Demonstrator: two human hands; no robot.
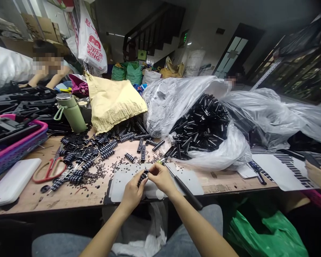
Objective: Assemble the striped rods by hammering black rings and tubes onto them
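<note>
Over a pale plastic sheet (123,185) at the table's front edge, my left hand (133,189) is closed round a black cylinder with white bands (142,177). The fingertips of my right hand (160,176) pinch at its upper end; whether they hold a separate small piece is too small to see. Beside my right forearm lies a hammer with a dark handle (186,189), its head pointing away from me. Several similar banded cylinders (107,150) and many tiny dark rings (117,164) are scattered just beyond and left of my hands.
Red-handled scissors (49,171), a white box (13,182) and a pink-rimmed basket (40,125) are at left. A green flask (72,114) stands by a yellow sack (115,101). A clear bag spills black tubes (200,128). Another person's hand (319,178) is at far right; someone else sits back left.
</note>
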